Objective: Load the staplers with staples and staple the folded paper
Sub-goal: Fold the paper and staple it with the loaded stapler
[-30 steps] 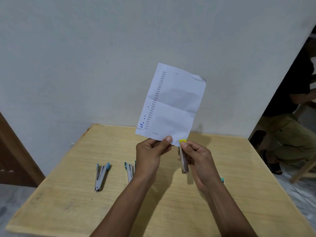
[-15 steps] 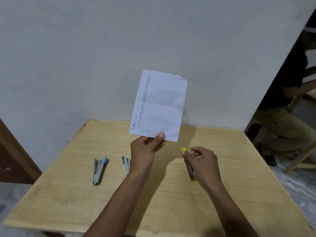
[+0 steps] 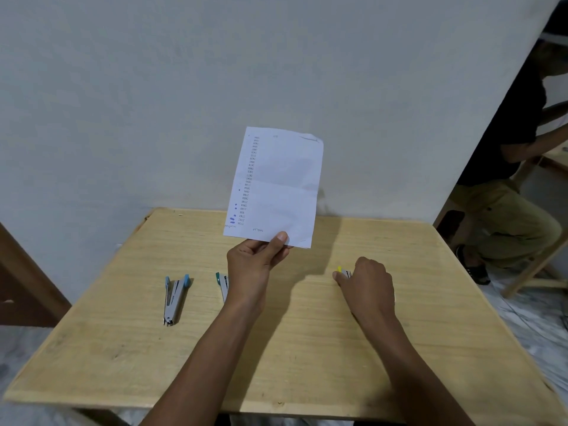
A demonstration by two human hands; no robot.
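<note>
White folded paper (image 3: pixel 276 186) stands up in the left hand (image 3: pixel 252 265), pinched at its bottom edge. The right hand (image 3: pixel 367 287) curls round a grey stapler with a yellow tip (image 3: pixel 343 272), down on the wooden table (image 3: pixel 307 348). Left of the left hand lie a blue-tipped stapler (image 3: pixel 174 298), open, and a green-tipped stapler (image 3: pixel 222 284). Those two probably still need a turn. I cannot see any staples in the paper.
</note>
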